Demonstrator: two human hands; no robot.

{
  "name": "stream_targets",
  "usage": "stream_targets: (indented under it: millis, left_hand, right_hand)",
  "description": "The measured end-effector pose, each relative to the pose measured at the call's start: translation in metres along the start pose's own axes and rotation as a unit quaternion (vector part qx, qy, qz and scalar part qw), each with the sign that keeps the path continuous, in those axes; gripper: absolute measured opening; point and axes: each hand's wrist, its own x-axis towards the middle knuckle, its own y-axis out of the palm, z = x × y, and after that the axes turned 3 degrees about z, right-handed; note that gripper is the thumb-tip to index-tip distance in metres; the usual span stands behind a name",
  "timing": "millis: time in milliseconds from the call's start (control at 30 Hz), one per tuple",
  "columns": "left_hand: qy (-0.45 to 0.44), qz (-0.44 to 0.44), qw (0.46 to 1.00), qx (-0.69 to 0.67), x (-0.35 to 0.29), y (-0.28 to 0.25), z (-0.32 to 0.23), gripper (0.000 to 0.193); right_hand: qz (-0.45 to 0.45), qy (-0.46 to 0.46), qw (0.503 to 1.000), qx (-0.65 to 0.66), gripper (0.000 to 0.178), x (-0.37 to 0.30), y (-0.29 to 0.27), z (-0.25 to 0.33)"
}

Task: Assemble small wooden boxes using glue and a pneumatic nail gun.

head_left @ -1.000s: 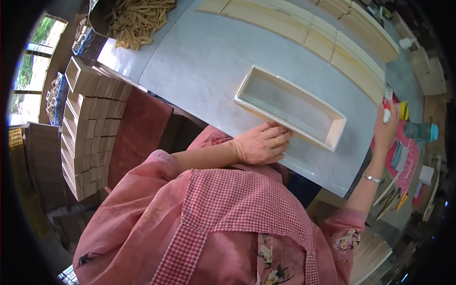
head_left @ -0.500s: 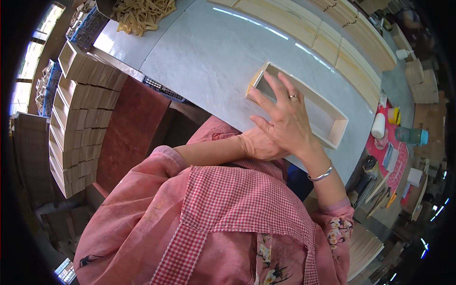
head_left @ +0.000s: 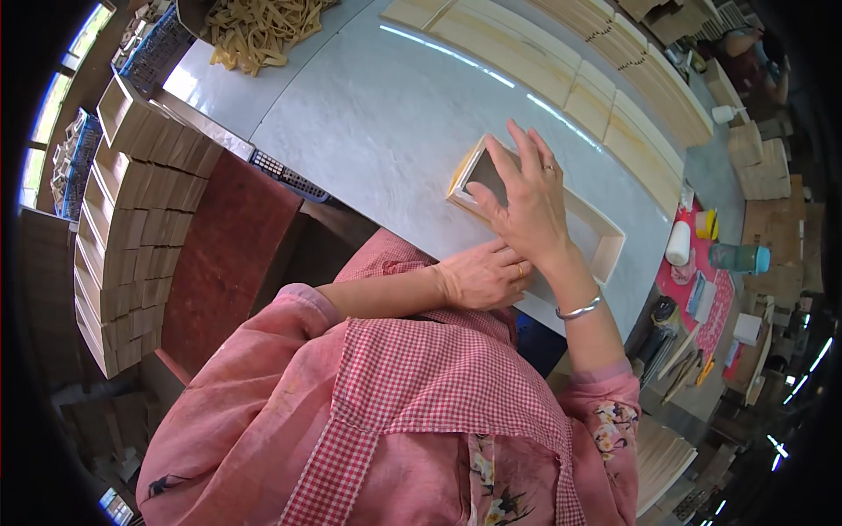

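A long, shallow, open wooden box or frame [head_left: 608, 254] lies on the grey tabletop before me, its near-left end yellowish outside. My right hand [head_left: 531, 197] is over the box's left part, fingers spread and thumb apart, with nothing visible in its grasp. It hides part of the box's middle and near side; whether the fingertips touch the rim I cannot tell. Just below, my left hand [head_left: 482, 273] rests by the table's near edge, palm down. Its fingers are loosely extended toward my right wrist, and nothing shows in them.
Pale wooden pieces [head_left: 526, 66] line the table's far side. A heap of tan strips [head_left: 263, 33] sits at the far left. Stacked wooden boxes [head_left: 145, 228] stand left of the table. To the right are a teal bottle [head_left: 735, 257], a white roll [head_left: 678, 243] and a yellow tub [head_left: 706, 224].
My right hand has lifted off my left hand and shifted slightly, its fingers pointing more upward. My left hand now shows more fully, beside my right wrist. The whole view has shifted a little.
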Motion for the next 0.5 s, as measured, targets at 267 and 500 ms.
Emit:
stream_targets:
  millis: [267, 500]
  left_hand:
    - [0.002, 0.025, 1.0, -0.013, -0.005, 0.015, -0.001, 0.025]
    - [-0.048, 0.08, 0.995, 0.033, 0.009, -0.025, -0.008, 0.032]
  right_hand:
    - [0.011, 0.007, 0.999, -0.053, 0.048, -0.012, -0.017, 0.015]
    - [-0.121, 0.141, 0.983, -0.012, 0.038, -0.093, -0.061, -0.046]
